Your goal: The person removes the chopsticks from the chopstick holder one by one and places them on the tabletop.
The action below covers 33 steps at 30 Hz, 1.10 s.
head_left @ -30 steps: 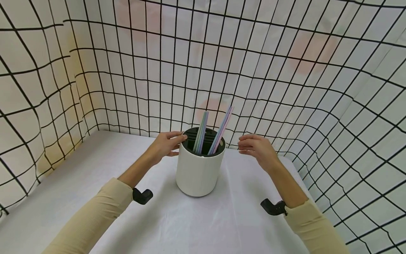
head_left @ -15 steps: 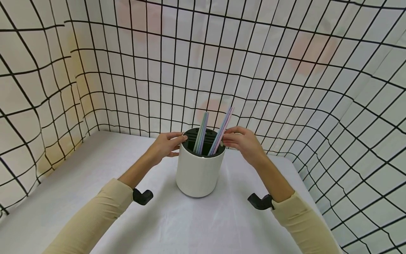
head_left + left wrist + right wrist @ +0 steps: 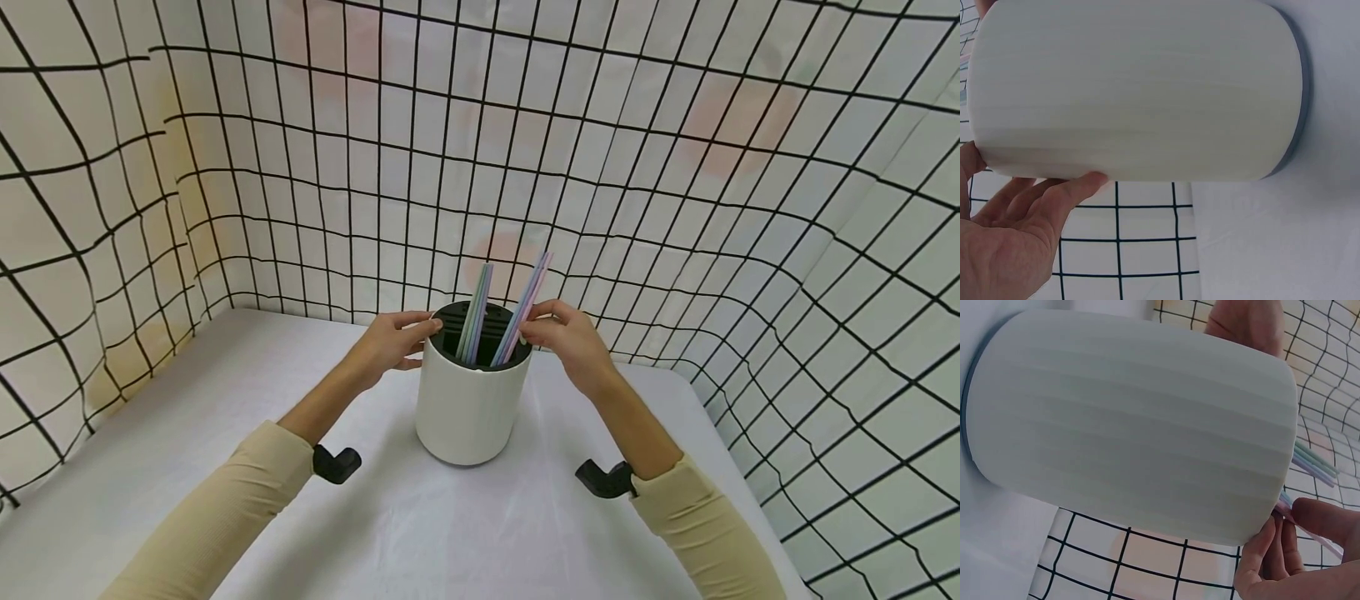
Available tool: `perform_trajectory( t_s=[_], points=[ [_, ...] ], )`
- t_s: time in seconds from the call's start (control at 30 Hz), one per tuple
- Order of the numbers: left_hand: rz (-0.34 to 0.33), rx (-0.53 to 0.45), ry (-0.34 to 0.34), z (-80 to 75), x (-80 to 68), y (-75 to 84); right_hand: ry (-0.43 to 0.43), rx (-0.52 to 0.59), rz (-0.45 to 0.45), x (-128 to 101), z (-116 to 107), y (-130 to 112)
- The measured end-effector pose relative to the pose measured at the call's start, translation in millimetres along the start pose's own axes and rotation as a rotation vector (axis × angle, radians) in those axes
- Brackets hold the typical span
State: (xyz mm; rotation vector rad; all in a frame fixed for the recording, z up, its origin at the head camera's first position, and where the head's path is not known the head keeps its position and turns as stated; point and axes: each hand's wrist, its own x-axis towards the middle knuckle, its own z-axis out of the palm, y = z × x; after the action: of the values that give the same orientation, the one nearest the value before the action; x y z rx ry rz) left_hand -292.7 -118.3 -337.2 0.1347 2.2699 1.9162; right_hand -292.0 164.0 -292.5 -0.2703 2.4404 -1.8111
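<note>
1. The white container (image 3: 468, 417) stands upright on the white table (image 3: 480, 533), nearer its far edge, roughly midway along it.
2. The left hand (image 3: 390, 342) grips the container's left rim, thumb on top, fingers against the outer wall.
3. The right hand (image 3: 570, 342) bends its fingers at the right rim, touching the right straw bundle (image 3: 521, 312); I cannot tell whether it pinches any straws.
4. The left straw bundle (image 3: 476, 317) leans apart from it in the black insert (image 3: 492, 337).
5. A black grid (image 3: 379, 81) rises behind the far edge.
</note>
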Motion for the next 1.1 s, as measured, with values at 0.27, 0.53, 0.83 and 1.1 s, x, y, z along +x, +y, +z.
perform_trajectory(
  t_s=[0.27, 0.53, 0.83, 1.1],
  points=[
    [-0.005, -0.004, -0.002, 0.1, -0.2, 0.6, 0.015, -0.011, -0.006, 0.6, -0.3, -0.2],
    [0.004, -0.003, -0.003, 0.6, 1.0, -0.1, 0.018, 0.046, -0.041, -0.7, -6.6, -12.9],
    [0.001, 0.011, 0.004, -0.1, 1.0, -0.2, 0.095, 0.128, -0.120, -3.5, -21.2, -32.7],
    [-0.004, 0.009, 0.008, -0.5, 0.2, -0.4, 0.188, 0.286, -0.131, -8.1, -38.2, -46.2]
  ],
)
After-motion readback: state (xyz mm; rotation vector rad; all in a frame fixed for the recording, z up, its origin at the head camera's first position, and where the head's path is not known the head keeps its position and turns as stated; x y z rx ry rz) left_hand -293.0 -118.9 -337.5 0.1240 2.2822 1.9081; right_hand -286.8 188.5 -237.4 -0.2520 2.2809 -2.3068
